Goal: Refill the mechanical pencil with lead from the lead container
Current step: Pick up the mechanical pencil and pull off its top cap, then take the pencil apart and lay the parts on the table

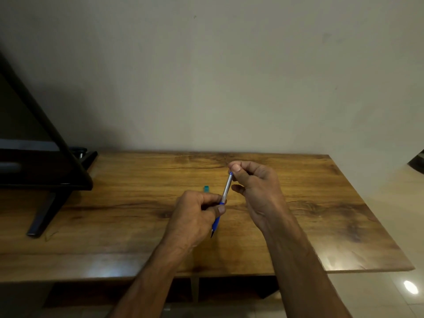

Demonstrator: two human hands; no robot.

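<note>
A mechanical pencil [226, 188] with a silver barrel and a blue grip is held tilted above the wooden table [128, 203], tip pointing down toward me. My left hand [197, 214] grips it around the blue lower part. My right hand [254, 189] pinches its top end between thumb and forefinger; whether a lead is between the fingers is too small to tell. A small teal lead container [207, 188] lies on the table just beyond my left hand, partly hidden by it.
A dark monitor [34, 143] on a black stand [46, 214] occupies the table's left side. A plain wall rises behind the table. Tiled floor [390, 294] shows at the right and below the front edge.
</note>
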